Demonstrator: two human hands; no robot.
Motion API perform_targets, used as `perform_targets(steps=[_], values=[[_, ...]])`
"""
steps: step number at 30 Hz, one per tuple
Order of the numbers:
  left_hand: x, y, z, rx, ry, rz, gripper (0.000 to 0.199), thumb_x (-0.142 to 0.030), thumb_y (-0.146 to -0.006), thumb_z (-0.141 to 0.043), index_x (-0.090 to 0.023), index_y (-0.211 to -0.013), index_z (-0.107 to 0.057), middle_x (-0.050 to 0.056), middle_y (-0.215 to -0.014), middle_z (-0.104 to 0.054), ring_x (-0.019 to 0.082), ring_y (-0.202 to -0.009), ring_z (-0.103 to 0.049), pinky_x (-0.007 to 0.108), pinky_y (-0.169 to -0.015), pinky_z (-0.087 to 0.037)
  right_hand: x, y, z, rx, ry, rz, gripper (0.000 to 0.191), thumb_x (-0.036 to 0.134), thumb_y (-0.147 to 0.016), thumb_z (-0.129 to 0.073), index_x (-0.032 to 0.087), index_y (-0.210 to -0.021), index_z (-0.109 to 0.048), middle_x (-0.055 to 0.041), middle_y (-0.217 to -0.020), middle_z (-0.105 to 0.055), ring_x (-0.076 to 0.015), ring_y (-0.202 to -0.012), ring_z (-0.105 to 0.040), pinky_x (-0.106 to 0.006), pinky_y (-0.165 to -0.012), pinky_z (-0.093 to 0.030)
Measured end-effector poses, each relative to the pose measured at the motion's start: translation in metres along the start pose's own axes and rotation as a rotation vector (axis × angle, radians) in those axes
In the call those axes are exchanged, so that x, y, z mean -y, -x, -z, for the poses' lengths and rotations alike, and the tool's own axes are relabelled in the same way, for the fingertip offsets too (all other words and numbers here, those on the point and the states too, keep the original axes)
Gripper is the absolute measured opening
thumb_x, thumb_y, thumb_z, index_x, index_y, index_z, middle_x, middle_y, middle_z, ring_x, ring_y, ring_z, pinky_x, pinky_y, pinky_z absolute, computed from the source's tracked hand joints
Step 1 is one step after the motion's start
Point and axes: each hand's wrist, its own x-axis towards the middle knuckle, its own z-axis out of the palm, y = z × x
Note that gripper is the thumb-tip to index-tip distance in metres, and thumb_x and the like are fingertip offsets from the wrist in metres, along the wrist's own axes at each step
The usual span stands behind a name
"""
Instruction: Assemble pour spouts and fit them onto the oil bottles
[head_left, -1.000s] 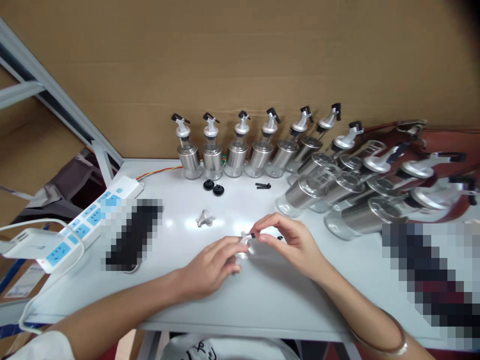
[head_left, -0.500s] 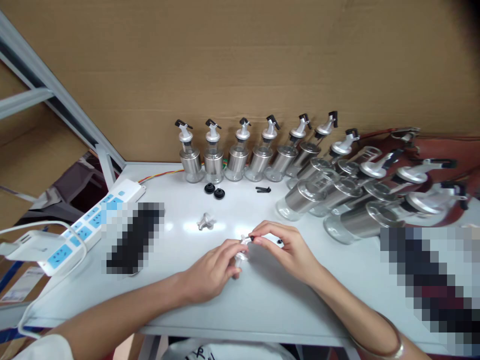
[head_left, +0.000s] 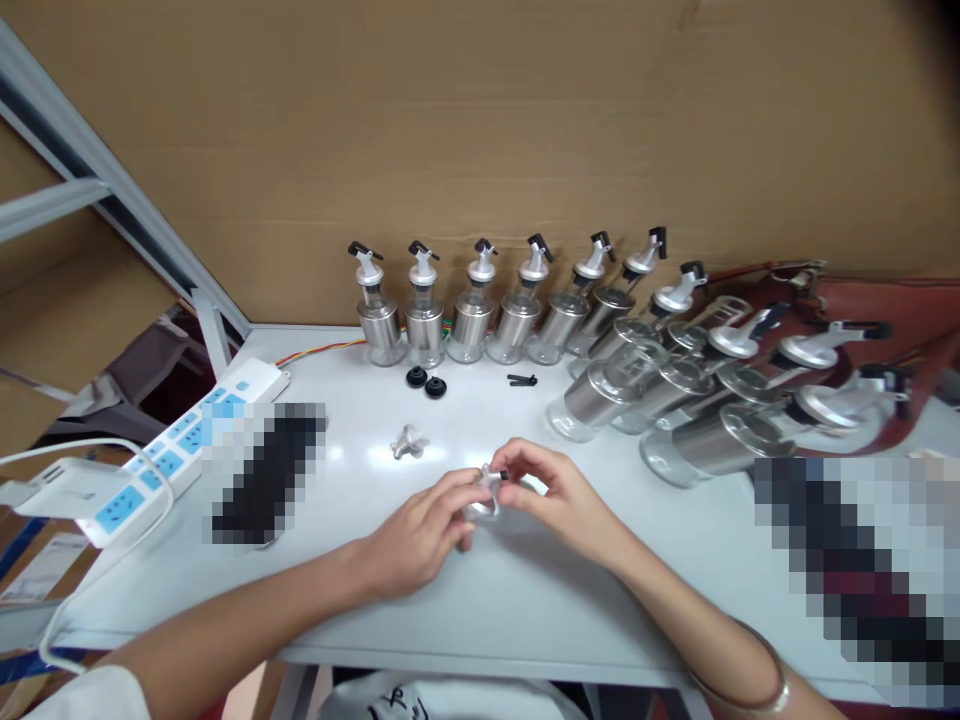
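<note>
My left hand (head_left: 424, 530) is closed round a silver bottle pourer (head_left: 484, 508), just above the white table. Its tip carries a small black flip cap (head_left: 503, 476), pinched between the thumb and fingers of my right hand (head_left: 551, 495). The fingers partly cover both parts. Beyond my left hand, a second silver pourer (head_left: 407, 442) lies on its side. Farther back are two black round stoppers (head_left: 426, 381) and a pair of thin black flip caps (head_left: 523, 380).
Several glass-and-steel oil bottles (head_left: 425, 330) with pourers stand along the cardboard wall and crowd the right side. A white power strip (head_left: 184, 440) with a plugged-in charger lies at left, beside a blurred dark object (head_left: 270, 475). A brown leather bag (head_left: 885, 310) sits behind the right-hand bottles.
My right hand has shifted slightly left and closer to my left hand. The pourer has turned a little, its black cap now close against the spout. The view has moved slightly.
</note>
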Motion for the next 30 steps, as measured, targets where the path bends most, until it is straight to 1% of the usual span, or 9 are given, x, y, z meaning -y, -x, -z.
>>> perform_targets(steps=[2, 4, 6, 11, 16, 20, 23, 27, 30], values=[[0.001, 0.001, -0.002, -0.006, 0.027, 0.015, 0.034, -0.016, -0.100, -0.032, -0.029, -0.132, -0.030, 0.013, -0.129, -0.047, 0.007, -0.058, -0.061, 0.030, -0.067, -0.059, 0.000, 0.000, -0.002, 0.036, 0.018, -0.036, 0.032, 0.048, -0.077, -0.069, 0.018, -0.083, -0.061, 0.0016, -0.069, -0.057, -0.0132, -0.065, -0.051, -0.024, -0.061, -0.040], [0.002, 0.002, -0.004, -0.001, 0.047, 0.026, 0.035, -0.016, -0.099, -0.035, -0.028, -0.132, -0.030, 0.014, -0.131, -0.047, 0.007, -0.058, -0.061, 0.032, -0.069, -0.058, -0.001, 0.001, -0.003, 0.042, 0.060, -0.032, 0.031, 0.047, -0.079, -0.068, 0.018, -0.084, -0.061, 0.0015, -0.069, -0.057, -0.0130, -0.065, -0.051, -0.024, -0.061, -0.039], [0.002, 0.002, -0.004, -0.003, 0.057, 0.051, 0.035, -0.016, -0.099, -0.038, -0.027, -0.131, -0.030, 0.014, -0.130, -0.049, 0.008, -0.061, -0.062, 0.034, -0.070, -0.058, -0.002, 0.001, -0.003, 0.027, 0.106, -0.006, 0.028, 0.046, -0.081, -0.066, 0.018, -0.085, -0.062, 0.0012, -0.070, -0.058, -0.0131, -0.066, -0.051, -0.025, -0.061, -0.039], [-0.001, -0.001, -0.002, -0.008, -0.017, 0.079, 0.032, -0.020, -0.096, -0.046, -0.024, -0.126, -0.034, 0.011, -0.119, -0.059, 0.017, -0.082, -0.067, 0.037, -0.077, -0.058, 0.000, 0.003, -0.001, 0.020, 0.197, 0.093, 0.021, 0.039, -0.086, -0.063, 0.019, -0.084, -0.066, -0.0019, -0.074, -0.063, -0.0152, -0.069, -0.057, -0.025, -0.062, -0.042], [-0.002, -0.003, -0.002, -0.050, -0.019, 0.040, 0.024, -0.023, -0.095, -0.051, -0.024, -0.116, -0.039, 0.009, -0.109, -0.061, 0.017, -0.080, -0.067, 0.032, -0.071, -0.057, 0.003, 0.004, 0.001, 0.060, 0.244, 0.183, 0.023, 0.036, -0.091, -0.056, 0.019, -0.084, -0.068, -0.0031, -0.074, -0.065, -0.0154, -0.069, -0.059, -0.027, -0.064, -0.044], [-0.001, -0.004, -0.001, -0.081, -0.017, 0.049, 0.028, -0.025, -0.095, -0.050, -0.023, -0.118, -0.035, 0.010, -0.109, -0.060, 0.018, -0.086, -0.067, 0.033, -0.076, -0.056, 0.004, 0.004, 0.001, 0.038, 0.231, 0.187, 0.018, 0.031, -0.091, -0.054, 0.018, -0.086, -0.067, -0.0031, -0.076, -0.065, -0.0153, -0.071, -0.059, -0.026, -0.065, -0.045], [-0.001, -0.005, 0.001, -0.059, -0.035, 0.042, 0.029, -0.026, -0.095, -0.052, -0.023, -0.120, -0.038, 0.010, -0.110, -0.062, 0.020, -0.091, -0.067, 0.036, -0.083, -0.054, 0.005, 0.005, 0.001, 0.043, 0.214, 0.177, 0.013, 0.029, -0.087, -0.057, 0.018, -0.084, -0.063, -0.0023, -0.074, -0.065, -0.0149, -0.069, -0.058, -0.025, -0.064, -0.045], [-0.004, -0.007, 0.009, 0.006, -0.054, 0.045, 0.036, -0.030, -0.095, -0.053, -0.023, -0.127, -0.039, 0.010, -0.115, -0.065, 0.020, -0.091, -0.067, 0.034, -0.081, -0.054, 0.007, 0.006, 0.002, 0.065, 0.199, 0.155, 0.014, 0.030, -0.083, -0.064, 0.018, -0.078, -0.064, -0.0015, -0.073, -0.067, -0.0146, -0.069, -0.059, -0.025, -0.065, -0.046], [-0.006, -0.017, 0.023, 0.038, -0.195, 0.067, 0.037, -0.036, -0.094, -0.050, -0.020, -0.126, -0.042, 0.011, -0.116, -0.064, 0.022, -0.098, -0.064, 0.035, -0.085, -0.052, 0.007, 0.005, 0.002, 0.015, 0.168, 0.123, 0.014, 0.031, -0.084, -0.063, 0.019, -0.082, -0.067, -0.0027, -0.077, -0.070, -0.0153, -0.070, -0.062, -0.025, -0.063, -0.047]])
